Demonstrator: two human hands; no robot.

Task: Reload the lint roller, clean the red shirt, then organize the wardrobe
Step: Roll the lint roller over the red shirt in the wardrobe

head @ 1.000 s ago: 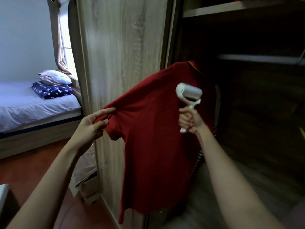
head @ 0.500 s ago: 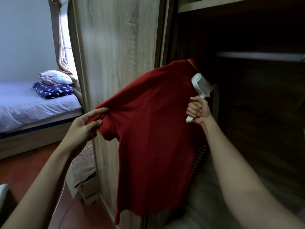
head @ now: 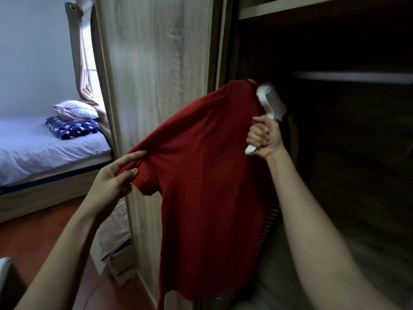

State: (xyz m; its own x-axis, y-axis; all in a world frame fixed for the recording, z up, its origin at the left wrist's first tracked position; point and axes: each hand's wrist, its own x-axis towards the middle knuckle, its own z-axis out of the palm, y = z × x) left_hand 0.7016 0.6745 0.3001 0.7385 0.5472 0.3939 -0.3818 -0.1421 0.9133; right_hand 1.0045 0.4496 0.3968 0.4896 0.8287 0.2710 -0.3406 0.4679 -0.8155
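Note:
A red shirt hangs at the open wardrobe's edge, its back toward me. My left hand pinches the end of its left sleeve and holds it stretched out to the side. My right hand grips the handle of a white lint roller. The roller head lies against the shirt's upper right shoulder, just below the collar. The hanger is hidden by the cloth.
A tall wooden wardrobe panel stands behind the shirt. Dark wardrobe shelves fill the right. A striped garment's edge shows behind the shirt. At left are a bed with pillows, a curtain and a red-brown floor.
My right hand moved the lint roller up and to the right, from the shirt's upper back to its shoulder near the collar. My left hand kept hold of the sleeve.

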